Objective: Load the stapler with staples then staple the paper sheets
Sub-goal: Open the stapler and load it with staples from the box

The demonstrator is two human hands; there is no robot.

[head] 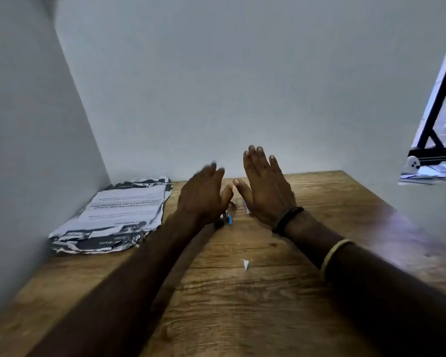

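Stapler [225, 219], small, dark with a blue part, lies on our wooden table [268, 292], mostly hidden under our left hand [202, 195]; we cannot make out whether it is open. Our left hand hovers above it, blurred, fingers loosely spread and gripping nothing. At 3 o'clock from it our right hand [264, 189] is held flat, fingers together, thumb out toward the left thumb, empty. Crumpled printed paper sheets [113, 217] lie at 9 o'clock, against the wall. At 6 o'clock from the stapler sits a white paper scrap [245, 264].
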